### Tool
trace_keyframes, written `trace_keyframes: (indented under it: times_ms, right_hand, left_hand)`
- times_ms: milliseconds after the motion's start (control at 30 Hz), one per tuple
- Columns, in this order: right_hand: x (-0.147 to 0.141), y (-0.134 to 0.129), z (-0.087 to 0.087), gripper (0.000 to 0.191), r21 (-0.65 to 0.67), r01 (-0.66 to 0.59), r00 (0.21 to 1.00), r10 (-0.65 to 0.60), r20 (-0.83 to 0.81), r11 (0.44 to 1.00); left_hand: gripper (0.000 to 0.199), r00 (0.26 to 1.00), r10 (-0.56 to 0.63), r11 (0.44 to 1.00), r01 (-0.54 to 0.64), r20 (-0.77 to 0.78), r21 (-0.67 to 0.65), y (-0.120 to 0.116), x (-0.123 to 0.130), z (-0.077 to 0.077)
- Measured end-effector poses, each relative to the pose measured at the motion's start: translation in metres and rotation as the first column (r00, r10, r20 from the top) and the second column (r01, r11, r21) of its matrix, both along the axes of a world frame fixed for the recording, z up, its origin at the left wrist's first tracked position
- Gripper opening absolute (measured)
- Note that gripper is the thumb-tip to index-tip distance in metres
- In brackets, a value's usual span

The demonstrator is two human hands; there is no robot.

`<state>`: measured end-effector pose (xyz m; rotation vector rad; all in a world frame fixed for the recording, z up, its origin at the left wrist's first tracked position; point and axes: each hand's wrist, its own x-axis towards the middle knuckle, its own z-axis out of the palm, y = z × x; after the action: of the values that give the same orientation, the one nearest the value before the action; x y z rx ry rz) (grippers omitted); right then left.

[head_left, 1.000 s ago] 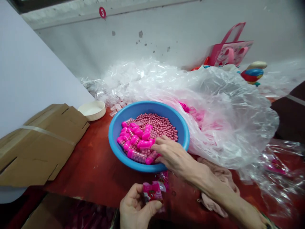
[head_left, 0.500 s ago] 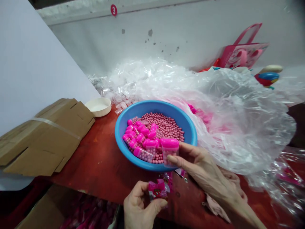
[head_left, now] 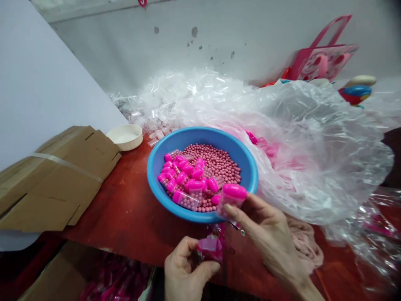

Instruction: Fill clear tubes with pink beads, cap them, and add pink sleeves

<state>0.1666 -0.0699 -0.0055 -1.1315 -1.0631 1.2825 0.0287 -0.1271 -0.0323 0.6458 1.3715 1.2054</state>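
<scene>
My right hand (head_left: 269, 234) grips a clear plastic container with a bright pink lid (head_left: 234, 192), tilted over the near right rim of a blue basin (head_left: 153, 184). Whether that container has anything inside is hard to make out. Below the basin, my left hand (head_left: 187, 269) pinches a small pink plastic packet (head_left: 211, 247) between thumb and fingers. Its top edge looks spread apart. Inside the basin, several pink-capped containers (head_left: 181, 179) filled with beads lie on a bed of dusty-pink beads (head_left: 216, 161).
Flattened cardboard boxes (head_left: 59, 179) lie to the left, beside a white round dish (head_left: 127, 138). Clear plastic pieces (head_left: 188, 90) and crumpled sheeting (head_left: 316, 167) heap behind and right. A cloth (head_left: 305, 244) rests by my right forearm. Below the table edge sits a box of pink packets (head_left: 115, 278).
The held container has tilted and shifted slightly right. The packet's printed face has turned out of sight, and its top shows spread. The whole view has shifted a little.
</scene>
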Motion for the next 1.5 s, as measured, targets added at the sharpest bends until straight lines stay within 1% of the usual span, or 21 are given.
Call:
trace_keyframes:
  times_ms: [67, 133, 167, 233, 300, 333, 400, 467, 533, 600, 700, 833, 900, 1000, 1067, 1233, 1300, 1367, 1433, 1467, 1500]
  right_hand:
    - [0.004, 0.014, -0.007, 0.033, 0.074, 0.06, 0.995, -0.066, 0.072, 0.995]
    - [0.007, 0.027, -0.012, 0.037, 0.134, 0.047, 0.965, -0.079, 0.249, 0.99]
    - [0.008, 0.03, -0.013, 0.039, 0.167, 0.041, 0.925, -0.1, 0.367, 0.985]
    - [0.01, 0.029, -0.012, 0.041, 0.267, 0.049, 0.79, -0.201, 0.579, 0.962]
    - [0.01, 0.018, -0.006, 0.037, 0.401, 0.027, 0.673, -0.314, 0.67, 0.916]
    - [0.01, 0.011, -0.003, 0.031, 0.462, -0.03, 0.653, -0.333, 0.681, 0.886]
    - [0.009, -0.005, 0.002, 0.017, 0.511, -0.215, 0.661, -0.261, 0.703, 0.832]
    - [0.007, -0.018, 0.002, 0.008, 0.481, -0.374, 0.659, -0.137, 0.74, 0.793]
    - [0.006, -0.025, -0.003, 0.008, 0.42, -0.44, 0.629, -0.061, 0.775, 0.794]
    - [0.005, -0.027, -0.009, 0.012, 0.382, -0.464, 0.608, -0.027, 0.794, 0.799]
    - [0.006, -0.026, -0.013, 0.011, 0.376, -0.462, 0.632, 0.001, 0.775, 0.803]
    - [0.008, -0.027, -0.007, 0.01, 0.343, -0.399, 0.741, 0.079, 0.666, 0.85]
    - [0.009, -0.028, -0.005, 0.01, 0.315, -0.395, 0.774, 0.128, 0.62, 0.863]
    - [0.009, -0.03, -0.004, 0.013, 0.31, -0.43, 0.782, 0.178, 0.598, 0.848]
    - [0.009, -0.03, -0.003, 0.014, 0.297, -0.461, 0.773, 0.213, 0.598, 0.837]
    - [0.008, -0.03, 0.002, 0.013, 0.159, -0.463, 0.788, 0.323, 0.523, 0.872]
    - [0.008, -0.03, 0.002, 0.014, 0.141, -0.467, 0.799, 0.348, 0.491, 0.873]
    - [0.008, -0.032, -0.001, 0.005, 0.179, -0.458, 0.803, 0.319, 0.504, 0.871]
    - [0.007, -0.033, -0.007, 0.019, 0.249, -0.449, 0.802, 0.264, 0.536, 0.858]
    - [0.006, -0.033, -0.01, 0.022, 0.282, -0.441, 0.804, 0.235, 0.547, 0.852]
    - [0.005, -0.033, -0.014, 0.019, 0.301, -0.43, 0.804, 0.21, 0.556, 0.851]
  left_hand:
    - [0.016, 1.0, -0.002, 1.0, 0.002, 0.016, -0.006, 0.001, 0.001, 0.0]
    - [0.016, 1.0, -0.006, 1.0, 0.006, 0.006, -0.004, 0.002, 0.001, -0.002]
    - [0.016, 1.0, -0.007, 1.0, 0.007, -0.003, 0.002, 0.002, 0.0, -0.004]
    - [0.016, 1.0, -0.003, 1.0, 0.004, -0.014, 0.016, 0.002, -0.001, -0.006]
    - [0.017, 1.0, 0.001, 1.0, -0.001, -0.003, 0.021, 0.002, -0.002, -0.007]
    - [0.017, 1.0, 0.002, 1.0, -0.003, 0.011, 0.018, 0.003, -0.002, -0.007]
    - [0.018, 0.999, 0.007, 1.0, -0.008, 0.048, 0.01, 0.004, -0.001, -0.005]
    - [0.017, 0.996, 0.013, 1.0, -0.014, 0.087, 0.009, 0.005, 0.0, -0.004]
    - [0.017, 0.995, 0.013, 1.0, -0.014, 0.1, 0.01, 0.005, 0.001, -0.002]
    - [0.018, 0.996, -0.008, 1.0, 0.007, 0.093, 0.008, 0.004, 0.002, -0.002]
    - [0.024, 0.994, -0.041, 0.999, 0.041, 0.101, 0.006, 0.003, 0.002, -0.002]
    - [0.018, 0.982, -0.131, 0.991, 0.13, 0.139, 0.014, 0.001, -0.001, -0.003]
    - [0.016, 0.974, -0.187, 0.982, 0.188, 0.127, 0.01, 0.0, -0.002, -0.004]
    - [0.017, 0.973, -0.212, 0.977, 0.211, 0.088, 0.022, -0.002, -0.002, -0.006]
    - [0.018, 0.97, -0.214, 0.977, 0.213, 0.112, 0.025, -0.002, -0.002, -0.007]
    - [0.019, 0.956, -0.202, 0.976, 0.214, 0.214, -0.034, -0.002, -0.006, -0.015]
    - [0.014, 0.961, -0.214, 0.974, 0.223, 0.173, -0.035, -0.002, -0.009, -0.018]
    - [0.009, 0.962, -0.266, 0.964, 0.265, 0.067, 0.023, -0.001, -0.012, -0.018]
    - [0.012, 0.95, -0.301, 0.942, 0.309, -0.08, 0.128, 0.001, -0.016, -0.017]
    - [0.016, 0.941, -0.305, 0.927, 0.329, -0.149, 0.182, 0.002, -0.017, -0.015]
    - [0.019, 0.932, -0.299, 0.913, 0.342, -0.205, 0.222, 0.003, -0.018, -0.014]
